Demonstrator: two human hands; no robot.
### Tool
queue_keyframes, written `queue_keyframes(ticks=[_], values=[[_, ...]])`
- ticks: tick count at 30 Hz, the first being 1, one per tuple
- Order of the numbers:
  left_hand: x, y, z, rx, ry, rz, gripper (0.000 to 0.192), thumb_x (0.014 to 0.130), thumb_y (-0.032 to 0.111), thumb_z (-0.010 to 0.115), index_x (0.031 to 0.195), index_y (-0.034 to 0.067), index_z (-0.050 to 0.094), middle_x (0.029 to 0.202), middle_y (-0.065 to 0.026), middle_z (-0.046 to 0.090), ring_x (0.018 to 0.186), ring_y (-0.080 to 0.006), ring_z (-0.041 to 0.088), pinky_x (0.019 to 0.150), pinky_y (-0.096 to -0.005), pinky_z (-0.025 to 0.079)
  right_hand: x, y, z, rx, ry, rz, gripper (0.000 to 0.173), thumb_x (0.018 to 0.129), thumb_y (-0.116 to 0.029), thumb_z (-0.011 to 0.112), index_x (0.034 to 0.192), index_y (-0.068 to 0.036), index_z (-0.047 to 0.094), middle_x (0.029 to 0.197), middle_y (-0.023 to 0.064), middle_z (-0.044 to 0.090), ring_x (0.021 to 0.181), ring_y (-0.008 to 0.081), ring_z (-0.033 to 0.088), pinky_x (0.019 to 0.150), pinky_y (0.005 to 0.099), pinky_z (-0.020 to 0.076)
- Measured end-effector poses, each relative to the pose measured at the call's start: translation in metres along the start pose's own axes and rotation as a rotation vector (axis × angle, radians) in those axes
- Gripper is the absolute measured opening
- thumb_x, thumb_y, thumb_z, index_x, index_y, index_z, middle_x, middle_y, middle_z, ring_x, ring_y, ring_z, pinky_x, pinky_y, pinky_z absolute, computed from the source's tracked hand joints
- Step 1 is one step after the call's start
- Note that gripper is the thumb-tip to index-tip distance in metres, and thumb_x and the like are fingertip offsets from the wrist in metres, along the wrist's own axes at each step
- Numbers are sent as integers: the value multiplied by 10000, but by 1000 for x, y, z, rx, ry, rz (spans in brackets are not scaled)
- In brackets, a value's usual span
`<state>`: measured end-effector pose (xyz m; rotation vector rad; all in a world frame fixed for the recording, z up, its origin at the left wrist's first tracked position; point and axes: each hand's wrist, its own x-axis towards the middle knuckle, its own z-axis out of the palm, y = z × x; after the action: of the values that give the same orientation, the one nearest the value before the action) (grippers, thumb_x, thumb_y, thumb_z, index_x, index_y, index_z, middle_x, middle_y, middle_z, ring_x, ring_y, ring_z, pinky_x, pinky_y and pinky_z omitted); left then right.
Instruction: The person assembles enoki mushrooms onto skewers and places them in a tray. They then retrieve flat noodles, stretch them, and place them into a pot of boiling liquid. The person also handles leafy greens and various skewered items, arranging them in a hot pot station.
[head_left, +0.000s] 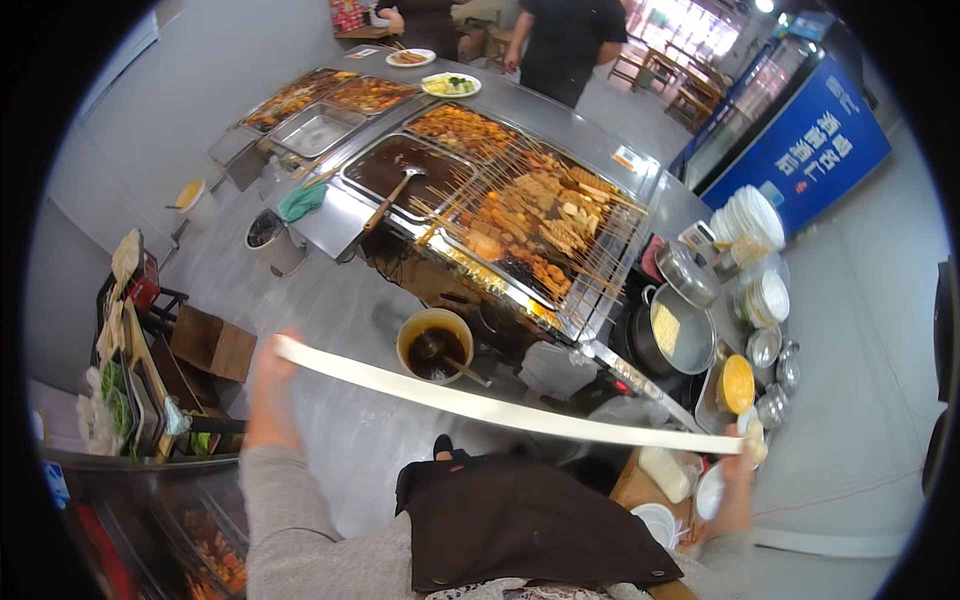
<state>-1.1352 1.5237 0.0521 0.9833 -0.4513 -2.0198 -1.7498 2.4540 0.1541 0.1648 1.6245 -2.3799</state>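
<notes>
A long, flat strip of pale dough stretches in front of my dark apron, sagging slightly along its length. My left hand grips one end, out to the left at about waist height. At the other end, my right hand holds the strip lower and to the right. Beyond the strip, a bucket of dark brown liquid with a ladle in it stands on the floor. Near my right hand, a wide metal pot holds a block of dried noodles.
Ahead, a steel food counter carries trays of skewers in broth and a ladle. Stacked bowls and a yellow bowl stand at right. A waste bin and a cardboard box are at left. Two people stand behind the counter.
</notes>
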Motion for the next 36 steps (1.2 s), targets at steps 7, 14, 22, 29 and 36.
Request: queue_keyframes(ticks=[7, 14, 22, 29, 36], values=[[-161, -277, 224, -380, -792, -764, 299, 1016, 220, 574, 1177, -29, 615, 1070, -150, 700, 947, -282, 693, 895, -416, 568, -107, 222, 368, 316, -504, 556, 255, 1038, -195, 518, 1179, -2, 607, 1163, 166, 669, 1096, 330, 633, 1008, 496, 497], [-121, -181, 201, -139, -733, -516, 279, 1020, 227, 590, 1196, 13, 619, 1147, -154, 681, 1064, -298, 673, 985, -452, 559, -95, 148, 392, 208, -441, 457, 278, 1061, -214, 474, 1162, 5, 613, 1112, 164, 661, 1075, 317, 627, 1048, 461, 474], [10, 289, 14, 311, 86, 418, 401, 1100, 289, 447, 1302, -25, 591, 1210, -136, 687, 1088, -243, 657, 974, -406, 538, 21, -295, 28, -186, 259, -292, 445, 1110, -279, 392, 1397, 33, 527, 1387, 174, 589, 1290, 259, 562, 1159, 401, 431], [36, 90, -32, 11, 148, 145, 399, 1068, 243, 445, 1281, -66, 578, 1180, -190, 654, 1092, -336, 640, 985, -482, 543, -5, -116, -6, -23, 312, -79, 503, 1067, -271, 491, 1456, 47, 460, 1473, 229, 506, 1378, 324, 494, 1200, 472, 381], [-92, -200, 158, 58, -412, -261, 390, 1096, 262, 404, 1331, -15, 544, 1225, -173, 678, 1074, -298, 677, 927, -433, 572, -101, 150, 239, 81, -229, 412, 360, 1053, -260, 510, 1280, 13, 569, 1252, 192, 655, 1136, 334, 637, 1070, 483, 485]])
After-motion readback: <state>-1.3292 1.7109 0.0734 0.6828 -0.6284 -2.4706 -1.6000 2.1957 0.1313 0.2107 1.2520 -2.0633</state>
